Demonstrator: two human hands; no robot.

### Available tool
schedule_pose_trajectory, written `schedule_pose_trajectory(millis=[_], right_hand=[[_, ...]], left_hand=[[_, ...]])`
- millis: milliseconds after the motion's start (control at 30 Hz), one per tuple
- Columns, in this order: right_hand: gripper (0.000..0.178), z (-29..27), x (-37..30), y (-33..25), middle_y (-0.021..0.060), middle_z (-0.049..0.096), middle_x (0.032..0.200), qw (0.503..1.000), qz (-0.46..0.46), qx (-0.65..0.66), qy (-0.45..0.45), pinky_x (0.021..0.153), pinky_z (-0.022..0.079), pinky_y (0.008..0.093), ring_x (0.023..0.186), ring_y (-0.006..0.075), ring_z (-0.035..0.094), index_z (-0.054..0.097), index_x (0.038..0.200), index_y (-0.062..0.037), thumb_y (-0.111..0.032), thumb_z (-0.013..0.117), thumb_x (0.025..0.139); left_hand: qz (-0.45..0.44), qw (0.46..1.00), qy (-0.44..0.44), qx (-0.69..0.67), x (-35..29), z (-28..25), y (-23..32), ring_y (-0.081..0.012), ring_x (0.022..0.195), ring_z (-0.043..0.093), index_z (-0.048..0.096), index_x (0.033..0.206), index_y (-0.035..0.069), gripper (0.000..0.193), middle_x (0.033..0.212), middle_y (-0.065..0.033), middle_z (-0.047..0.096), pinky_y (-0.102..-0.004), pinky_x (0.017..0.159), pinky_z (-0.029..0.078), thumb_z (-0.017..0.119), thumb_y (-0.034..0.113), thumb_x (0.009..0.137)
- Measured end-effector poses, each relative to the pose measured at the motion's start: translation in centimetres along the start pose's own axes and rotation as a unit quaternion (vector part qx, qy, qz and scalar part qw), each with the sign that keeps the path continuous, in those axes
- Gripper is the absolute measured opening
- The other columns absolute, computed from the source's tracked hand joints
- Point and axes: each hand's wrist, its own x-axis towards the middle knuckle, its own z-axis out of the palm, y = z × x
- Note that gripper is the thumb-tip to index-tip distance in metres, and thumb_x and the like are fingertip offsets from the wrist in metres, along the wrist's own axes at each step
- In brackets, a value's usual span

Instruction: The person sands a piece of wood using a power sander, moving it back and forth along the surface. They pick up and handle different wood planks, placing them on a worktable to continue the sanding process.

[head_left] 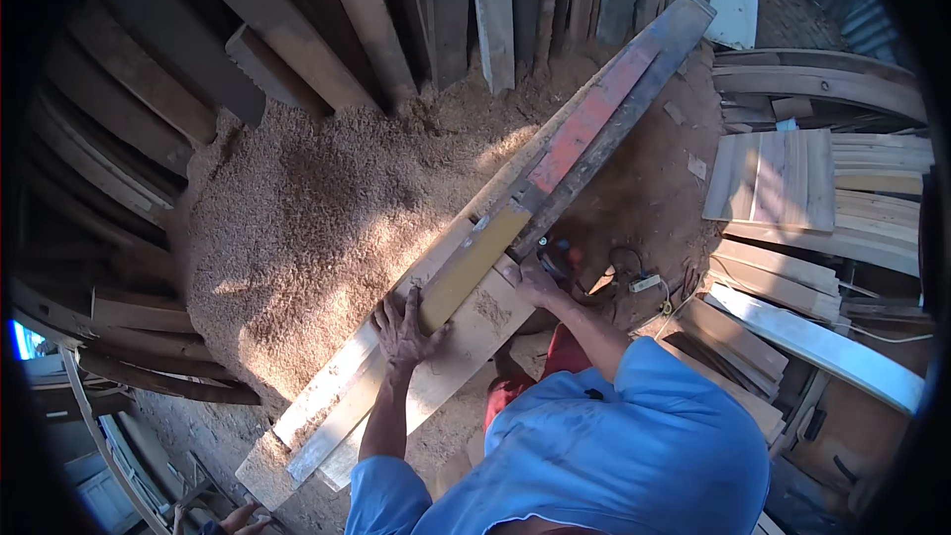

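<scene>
A long narrow wooden bench [332,391] slants from lower left to upper right, its far part carrying a red strip [594,119] beside a dark rail [634,109]. Along its middle lies a yellowish strip of wood [475,272], with a pale wide board [480,322] on the near side. My left hand [404,332] rests on the wood with fingers spread, at the near end of the yellowish strip. My right hand [538,284] is closed at the far end of the pale board, against a small piece of wood [508,269]. Its fingertips are partly hidden.
A large heap of shavings [297,208] covers the floor beyond the bench. Upright planks [371,15] ring it. Stacked boards [773,178] lie at the right, near a cable with a white connector [646,283]. Another person's hand [241,518] shows at lower left.
</scene>
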Motion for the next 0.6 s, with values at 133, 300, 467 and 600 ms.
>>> schedule_pose_trajectory(millis=[133, 300, 467, 600], right_hand=[[0.076, -0.2, 0.2, 1.3, 0.0259, 0.058, 0.149, 0.923, 0.098, 0.329, -0.175, 0.113, 0.042, 0.0479, 0.139, 0.0329, 0.054, 0.058, 0.144, 0.0036, -0.061, 0.052, 0.104], [0.043, -3.2, -0.1, 7.5, 0.0052, 0.073, 0.093, 0.854, 0.273, 0.391, -0.208, 0.064, 0.056, 0.0314, 0.071, 0.0127, 0.066, 0.068, 0.118, -0.0066, -0.047, 0.059, 0.106], [0.043, -2.0, -0.6, 22.8, 0.0214, 0.071, 0.103, 0.965, 0.174, 0.051, -0.189, 0.081, 0.057, 0.0449, 0.094, 0.0327, 0.071, 0.069, 0.109, 0.0022, -0.037, 0.052, 0.105], [0.045, -3.3, 1.3, 24.0, 0.0274, 0.068, 0.124, 0.949, 0.139, -0.036, -0.28, 0.104, 0.047, 0.0549, 0.121, 0.0466, 0.061, 0.07, 0.111, -0.0003, -0.04, 0.048, 0.106]], left_hand=[[0.017, 0.998, 0.052, 0.026, -0.3, 0.8, -1.1, -0.0509, 0.147, 0.031, 0.044, 0.159, 0.025, 0.11, 0.161, -0.0305, 0.034, -0.0655, 0.121, 0.02, 0.067, 0.087, 0.072], [0.027, 0.991, 0.112, 0.069, -1.5, 0.7, -1.2, -0.0491, 0.139, 0.038, 0.049, 0.156, 0.019, 0.107, 0.153, -0.029, 0.041, -0.0648, 0.117, 0.025, 0.07, 0.083, 0.073], [-0.024, 0.995, 0.09, 0.021, -1.5, 0.4, 1.5, -0.0445, 0.132, 0.043, 0.047, 0.156, 0.01, 0.098, 0.146, -0.0259, 0.045, -0.0618, 0.113, 0.031, 0.061, 0.078, 0.087], [-0.03, 0.983, 0.175, 0.057, -2.4, 2.8, 2.2, -0.0442, 0.131, 0.046, 0.046, 0.154, 0.005, 0.089, 0.145, -0.0251, 0.047, -0.0597, 0.111, 0.035, 0.054, 0.072, 0.096]])
